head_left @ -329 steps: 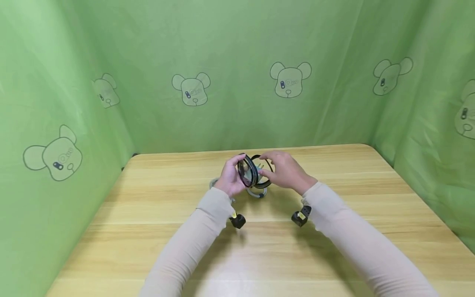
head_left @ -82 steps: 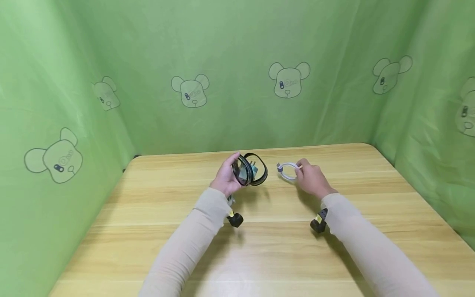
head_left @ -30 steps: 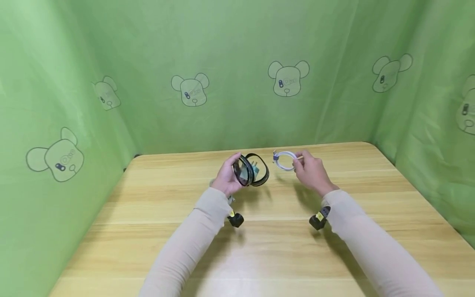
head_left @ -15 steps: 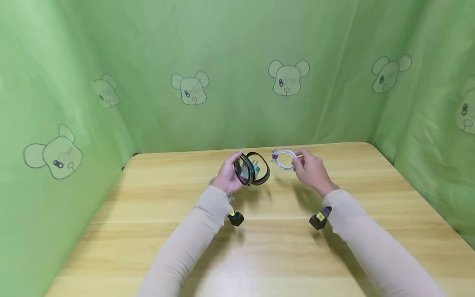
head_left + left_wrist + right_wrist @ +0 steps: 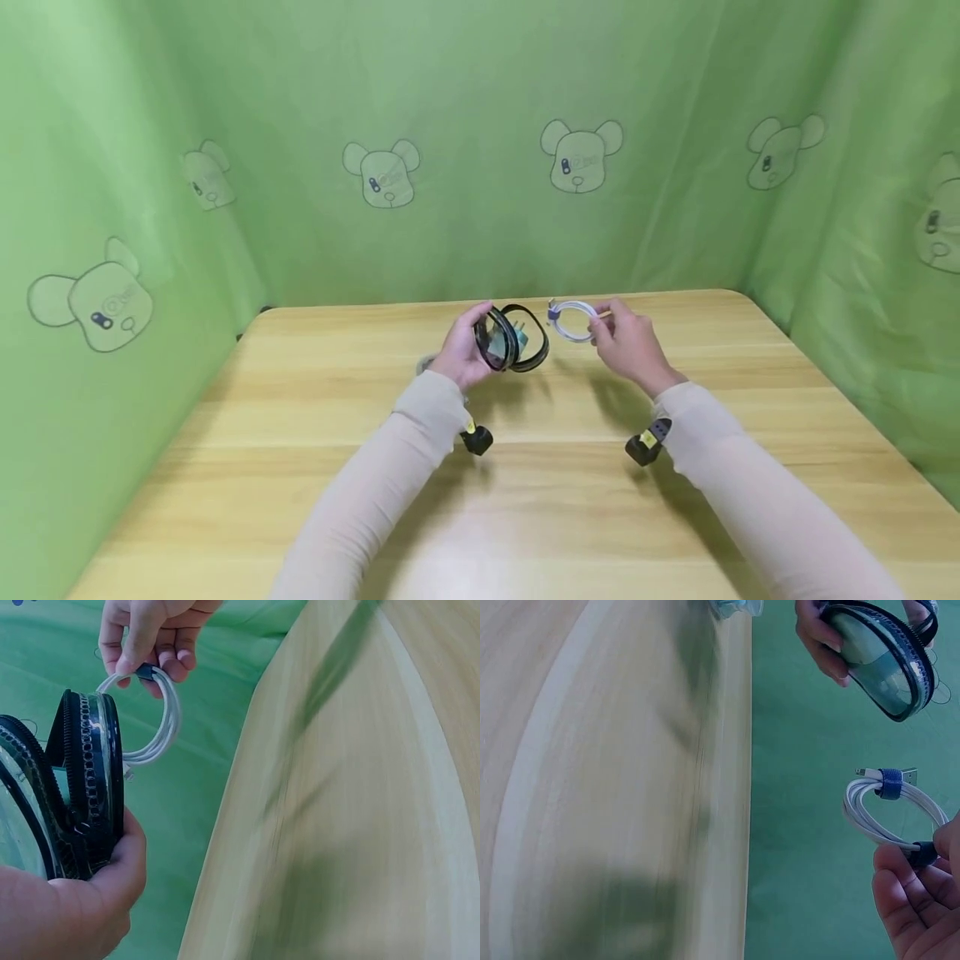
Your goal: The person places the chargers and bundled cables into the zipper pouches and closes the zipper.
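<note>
My left hand [image 5: 461, 354] grips a small see-through zip case [image 5: 495, 340] with black trim, held above the table with its zipped lid open. A teal charger plug [image 5: 521, 340] with metal prongs shows inside it. To the right, my right hand [image 5: 633, 346] pinches a coiled white charging cable [image 5: 576, 322] between thumb and fingers. In the right wrist view, dark blue straps [image 5: 889, 784] bind the coil, and its connector ends [image 5: 909, 775] stick out. The coil hangs in the air just right of the case, apart from it in the head view.
The wooden table [image 5: 570, 500] lies under both arms, with a green curtain [image 5: 480, 233] around its back and sides. A greyish thing [image 5: 425, 364], mostly hidden, shows behind my left wrist. Something clear and pale blue [image 5: 736, 606] is cut off at the right wrist view's top.
Earlier my right hand was at the case's opening, with a cable loop below. It later took the white cable low over the table, then raised it slightly left. My left hand has barely moved.
</note>
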Demonstrator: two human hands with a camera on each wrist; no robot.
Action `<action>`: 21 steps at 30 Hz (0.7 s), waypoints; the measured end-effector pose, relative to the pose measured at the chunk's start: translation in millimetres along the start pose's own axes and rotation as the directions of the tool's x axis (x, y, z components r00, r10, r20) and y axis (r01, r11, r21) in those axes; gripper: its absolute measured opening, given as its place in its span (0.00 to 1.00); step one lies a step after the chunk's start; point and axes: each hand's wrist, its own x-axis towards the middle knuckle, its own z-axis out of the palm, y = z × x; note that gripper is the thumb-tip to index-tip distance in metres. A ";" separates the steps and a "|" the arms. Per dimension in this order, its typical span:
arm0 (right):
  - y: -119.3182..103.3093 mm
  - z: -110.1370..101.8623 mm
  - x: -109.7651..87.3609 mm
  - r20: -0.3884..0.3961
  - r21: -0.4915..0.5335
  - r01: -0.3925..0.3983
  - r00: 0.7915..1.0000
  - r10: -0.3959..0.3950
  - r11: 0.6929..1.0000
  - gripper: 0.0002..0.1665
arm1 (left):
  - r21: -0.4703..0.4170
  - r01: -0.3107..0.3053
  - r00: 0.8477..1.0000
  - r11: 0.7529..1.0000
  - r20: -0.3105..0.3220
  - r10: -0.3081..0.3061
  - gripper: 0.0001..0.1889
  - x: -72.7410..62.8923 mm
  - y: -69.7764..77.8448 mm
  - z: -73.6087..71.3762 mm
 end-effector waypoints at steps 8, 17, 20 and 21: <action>-3.8 -3.5 -1.0 -0.012 0.013 0.016 1.000 -0.016 1.000 0.14 | -0.012 0.003 1.000 1.000 -0.011 -0.003 0.29 0.6 -3.3 -2.9; -6.7 -9.1 0.9 -0.034 0.014 0.036 0.999 -0.035 0.999 0.14 | -0.002 0.003 1.000 1.000 0.004 -0.002 0.25 4.9 -4.5 1.0; -6.3 -9.3 0.5 -0.037 0.015 0.035 0.999 -0.035 0.999 0.13 | 0.008 0.001 1.000 1.000 0.002 -0.001 0.24 6.8 -5.9 0.3; -6.0 -9.2 0.3 -0.038 0.016 0.035 0.999 -0.034 0.999 0.13 | 0.010 0.003 1.000 1.000 0.001 -0.003 0.24 7.5 -6.6 0.0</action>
